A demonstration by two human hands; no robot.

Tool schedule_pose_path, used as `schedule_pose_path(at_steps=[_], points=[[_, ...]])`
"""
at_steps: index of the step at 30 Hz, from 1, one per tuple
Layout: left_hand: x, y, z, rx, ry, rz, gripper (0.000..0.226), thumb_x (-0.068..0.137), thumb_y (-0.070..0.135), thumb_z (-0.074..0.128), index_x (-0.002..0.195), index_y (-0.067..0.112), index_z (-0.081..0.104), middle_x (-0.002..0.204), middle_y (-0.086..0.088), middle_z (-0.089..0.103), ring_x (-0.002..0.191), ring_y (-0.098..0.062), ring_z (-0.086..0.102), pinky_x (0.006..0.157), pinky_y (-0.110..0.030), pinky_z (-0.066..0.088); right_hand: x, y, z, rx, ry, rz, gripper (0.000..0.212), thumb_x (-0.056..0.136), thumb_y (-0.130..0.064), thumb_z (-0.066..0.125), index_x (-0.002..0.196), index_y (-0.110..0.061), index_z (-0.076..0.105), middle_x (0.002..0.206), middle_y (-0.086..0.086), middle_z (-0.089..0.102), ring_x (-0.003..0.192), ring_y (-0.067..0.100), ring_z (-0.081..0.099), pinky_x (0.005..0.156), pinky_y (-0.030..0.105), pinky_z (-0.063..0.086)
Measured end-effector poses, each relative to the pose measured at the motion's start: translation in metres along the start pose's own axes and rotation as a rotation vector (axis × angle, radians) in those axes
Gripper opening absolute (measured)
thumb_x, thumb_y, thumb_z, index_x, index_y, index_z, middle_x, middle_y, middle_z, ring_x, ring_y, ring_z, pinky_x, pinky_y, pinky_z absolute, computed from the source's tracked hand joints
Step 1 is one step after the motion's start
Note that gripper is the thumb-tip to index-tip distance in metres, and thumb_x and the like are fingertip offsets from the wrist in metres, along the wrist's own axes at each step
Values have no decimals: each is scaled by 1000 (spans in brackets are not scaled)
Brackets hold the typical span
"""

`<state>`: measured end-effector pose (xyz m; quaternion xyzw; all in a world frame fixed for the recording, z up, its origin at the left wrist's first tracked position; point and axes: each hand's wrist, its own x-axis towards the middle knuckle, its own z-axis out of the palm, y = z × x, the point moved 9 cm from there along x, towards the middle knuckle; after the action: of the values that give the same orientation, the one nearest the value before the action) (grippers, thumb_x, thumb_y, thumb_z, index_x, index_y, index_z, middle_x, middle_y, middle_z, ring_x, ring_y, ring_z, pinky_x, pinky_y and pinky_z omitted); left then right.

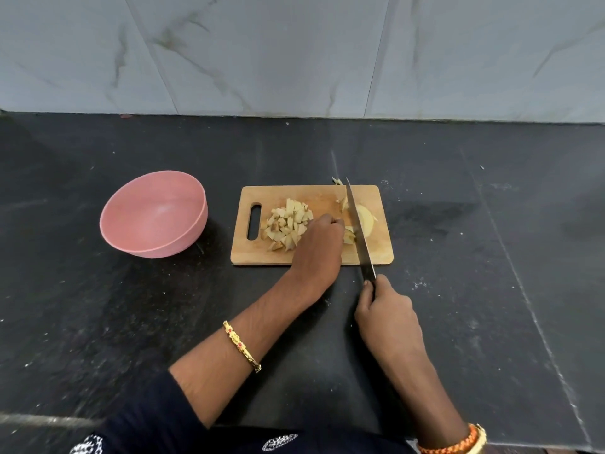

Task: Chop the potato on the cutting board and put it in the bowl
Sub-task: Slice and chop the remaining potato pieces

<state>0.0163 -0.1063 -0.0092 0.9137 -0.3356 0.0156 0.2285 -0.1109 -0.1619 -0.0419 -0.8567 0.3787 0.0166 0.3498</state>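
Head cam, looking down at black stone counter (pixel 458 224), grey marble-look wall tiles (pixel 294 54) behind.

Wooden cutting board (pixel 376 253) lies flat mid-counter, handle slot on its left end. Pile of diced potato (pixel 288 224) sits on board's left-centre, skin still on some bits. Uncut potato slices (pixel 365 217) lie toward right end of board, pale yellow, fanned. One small scrap (pixel 337 181) lies just off board's far edge, near knife tip.

L hand (pixel 322 244): forearm comes in diagonally from lower left, wrist over board's near edge, back of hand up. Fingers curled down & bunched together, tips at the potato pieces just left of the blade; knuckles forward. Whether it pinches a piece or only steadies it – cannot tell, fingertips hidden under the knuckles.

R hand (pixel 386 309): off the board, over counter near board's near edge. Fingers wrapped tight round knife (pixel 357 224) handle, thumb along left side of handle. Blade runs away from the person across the board, tip past the far edge, edge down, crossing the slices. Blade just right of L knuckles, close.

Pink bowl (pixel 154 214) stands on counter left of board, apart from it, tilted view shows inside; no potato in it.

Gold bangle (pixel 242 345) on L forearm; orange/yellow bands (pixel 458 444) on R wrist. Dark sleeve (pixel 147 417) at bottom left.
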Motion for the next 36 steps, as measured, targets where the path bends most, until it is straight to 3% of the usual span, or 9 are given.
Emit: schedule_pose_path(at_steps=[6, 13, 21, 24, 30, 36], points=[[3, -5, 3, -12, -8, 9, 23, 96, 10, 47, 108, 3, 65, 99, -9, 61, 90, -22, 57, 74, -36, 52, 8, 4, -8, 20, 9, -6, 28, 100, -33, 32, 80, -16, 44, 74, 8, 55, 69, 28, 54, 64, 36, 44], [2, -10, 5, -53, 35, 2, 24, 97, 16, 47, 106, 5, 67, 97, -6, 61, 94, -18, 52, 75, -34, 50, 3, 3, -6, 118, 5, -49, 33, 99, -36, 37, 73, -17, 44, 64, 6, 54, 56, 23, 49, 59, 37, 45], [2, -13, 7, -93, 54, -13, 23, 96, 12, 49, 104, 5, 69, 93, -8, 61, 92, -21, 52, 75, -39, 50, -1, -11, 5, -40, 8, -14, 26, 102, -33, 27, 89, -14, 38, 72, 4, 50, 72, 30, 52, 67, 37, 43], [2, -12, 6, -108, 57, -12, 23, 95, 11, 49, 105, 4, 69, 94, -9, 61, 93, -22, 52, 76, -40, 49, 3, -19, 7, -94, -4, 2, 23, 103, -30, 24, 94, -14, 37, 88, 11, 59, 79, 32, 54, 69, 37, 41], [3, -11, 6, -98, 41, -15, 23, 94, 10, 49, 104, 4, 69, 93, -9, 60, 92, -23, 51, 72, -37, 49, 15, -39, 9, -179, -86, 31, 2, 98, -14, 35, 100, -12, 35, 108, 13, 58, 91, 31, 54, 69, 35, 35], [2, -10, 6, -51, 56, -14, 24, 94, 11, 47, 97, 4, 70, 91, -8, 59, 88, -21, 48, 65, -32, 45, 20, -40, 12, -275, -139, 59, 18, 97, -7, 36, 115, -9, 39, 118, 12, 57, 106, 31, 57, 70, 35, 35]])
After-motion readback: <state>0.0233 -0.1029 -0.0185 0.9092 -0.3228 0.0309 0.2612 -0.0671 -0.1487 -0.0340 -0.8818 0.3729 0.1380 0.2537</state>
